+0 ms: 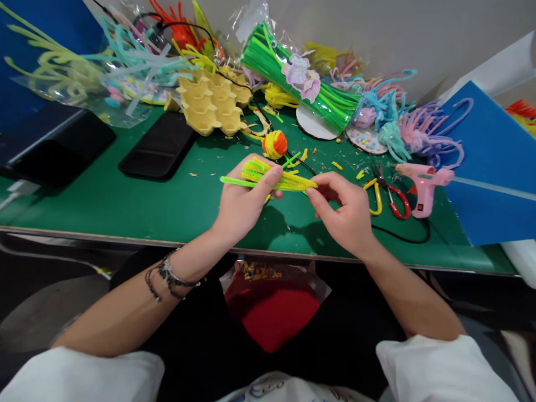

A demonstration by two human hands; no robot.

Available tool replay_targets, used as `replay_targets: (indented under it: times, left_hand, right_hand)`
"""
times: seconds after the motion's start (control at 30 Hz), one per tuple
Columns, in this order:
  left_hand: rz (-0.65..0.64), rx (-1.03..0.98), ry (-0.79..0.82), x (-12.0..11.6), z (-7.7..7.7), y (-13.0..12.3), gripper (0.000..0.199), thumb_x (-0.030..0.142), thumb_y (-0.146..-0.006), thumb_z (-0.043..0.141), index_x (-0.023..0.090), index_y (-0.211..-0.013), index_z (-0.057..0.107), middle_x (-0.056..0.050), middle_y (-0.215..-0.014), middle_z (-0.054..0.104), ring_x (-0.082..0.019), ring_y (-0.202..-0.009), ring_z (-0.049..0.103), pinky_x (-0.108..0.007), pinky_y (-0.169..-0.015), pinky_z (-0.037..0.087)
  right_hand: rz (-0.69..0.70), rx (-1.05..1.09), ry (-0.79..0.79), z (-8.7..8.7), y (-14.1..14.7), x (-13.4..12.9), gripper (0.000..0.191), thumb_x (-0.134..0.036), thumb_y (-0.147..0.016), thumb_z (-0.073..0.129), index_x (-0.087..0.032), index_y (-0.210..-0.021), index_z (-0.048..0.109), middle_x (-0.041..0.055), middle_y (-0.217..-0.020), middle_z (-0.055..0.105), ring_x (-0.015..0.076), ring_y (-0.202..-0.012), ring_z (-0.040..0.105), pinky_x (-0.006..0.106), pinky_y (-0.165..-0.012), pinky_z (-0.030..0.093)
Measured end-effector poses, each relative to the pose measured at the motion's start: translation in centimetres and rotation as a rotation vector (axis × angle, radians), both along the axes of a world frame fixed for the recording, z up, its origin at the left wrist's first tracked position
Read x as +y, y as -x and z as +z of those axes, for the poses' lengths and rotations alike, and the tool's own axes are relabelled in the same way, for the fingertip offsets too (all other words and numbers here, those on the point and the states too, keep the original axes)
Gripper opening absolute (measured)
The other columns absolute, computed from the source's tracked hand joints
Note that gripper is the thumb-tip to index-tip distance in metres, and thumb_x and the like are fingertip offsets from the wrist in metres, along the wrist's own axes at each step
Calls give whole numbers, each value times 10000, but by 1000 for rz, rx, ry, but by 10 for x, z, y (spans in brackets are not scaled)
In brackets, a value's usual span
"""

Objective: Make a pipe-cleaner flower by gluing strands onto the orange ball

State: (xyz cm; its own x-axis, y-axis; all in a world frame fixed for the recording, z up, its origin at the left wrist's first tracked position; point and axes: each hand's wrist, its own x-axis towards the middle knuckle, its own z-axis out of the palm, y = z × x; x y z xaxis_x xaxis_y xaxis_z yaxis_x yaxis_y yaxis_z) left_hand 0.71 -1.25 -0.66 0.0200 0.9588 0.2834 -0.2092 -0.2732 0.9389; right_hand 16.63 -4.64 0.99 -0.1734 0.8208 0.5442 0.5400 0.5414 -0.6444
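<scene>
The left hand (pixel 245 204) has its fingers (pixel 268 177) wrapped tight around a bunch of fuzzy sticks (pixel 272 177), yellow and light green, and holds the bunch flat, a little above the table. The right hand (pixel 345 215) pinches the end of the bunch at 3 o'clock, thumb and first finger pressed together on the tips. To do this bit well, I think the left hand should keep the sticks squeezed so none slide out, and the right hand should line up the ends so they sit even, pulling softly so the fuzzy wires do not bend. A bracelet (pixel 170 276) sits on the left wrist. Just past the bunch, at 12 o'clock, lies a small ball (pixel 275 144) of orange and yellow. At 3 o'clock from the right hand lie scissors (pixel 387 192) with red and yellow handles, and just beside them a pink glue gun (pixel 422 184) with its black cord running along the table. The table (pixel 125 206) is green with little snipped bits on it. At 10 o'clock lie a black phone (pixel 157 146) and a yellow egg tray (pixel 213 100). At 12 o'clock a big pack of green sticks (pixel 293 84) leans near the wall. A blue board (pixel 494 162) lies at 3 o'clock. A grey wall (pixel 419 33) stands behind it all.
</scene>
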Motion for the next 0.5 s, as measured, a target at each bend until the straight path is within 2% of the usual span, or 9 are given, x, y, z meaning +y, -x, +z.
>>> replay_targets:
  times: [0.07, 0.23, 0.33, 0.5]
  left_hand:
    - [-23, -54, 44, 1, -2, 0, 202, 340, -738, 699, 173, -725, 586, 38, -650, 602, -62, -480, 570, -169, -455, 491]
    - [-36, -116, 113, -1, 0, -3, 242, 343, -688, 739, 163, -720, 581, 57, -609, 584, -52, -469, 570, -163, -477, 515]
    - [-40, -113, 117, -2, 1, -3, 250, 343, -687, 743, 155, -705, 579, 56, -597, 587, -48, -467, 570, -147, -473, 505]
    - [-48, -120, 121, -2, -2, -3, 243, 345, -705, 732, 150, -714, 586, 49, -593, 607, -51, -480, 584, -139, -488, 508]
  right_hand:
    - [-62, -114, -125, -3, -1, 1, 102, -260, -866, 550, -171, -826, 581, -42, -635, 585, 54, -511, 501, 184, -514, 381]
    - [-244, -587, -576, -10, -7, 5, 206, -306, -900, 517, -137, -858, 625, -3, -625, 646, 80, -520, 540, 234, -508, 326]
    - [-308, -754, -674, -10, -8, 5, 234, -319, -914, 494, -136, -859, 630, -14, -569, 608, 83, -477, 499, 256, -494, 289]
    - [-360, -847, -719, -10, -3, 3, 249, -308, -931, 460, -135, -857, 625, -24, -531, 553, 90, -469, 446, 265, -506, 269]
